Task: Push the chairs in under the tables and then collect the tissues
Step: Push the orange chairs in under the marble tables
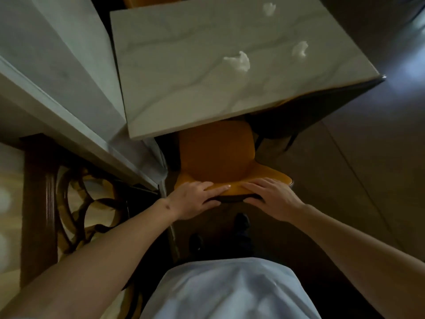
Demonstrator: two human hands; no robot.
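Note:
An orange chair (217, 153) stands in front of me, its seat partly under the near edge of a white marble table (184, 88). My left hand (195, 198) grips the left part of the chair's backrest top, and my right hand (271, 196) grips the right part, fingers wrapped over the edge. Three crumpled white tissues lie on the tabletop: one near the middle right (239, 61), one further right (300, 49), and one at the far edge (269, 8). A second orange chair (285, 102) shows just under the table's right edge.
A white wall ledge (69, 111) runs along the left, touching the table's side. A dark wooden frame with curved ornament (76, 199) stands at the lower left. Dark floor (345, 169) lies to the right. My feet (241, 223) are right behind the chair.

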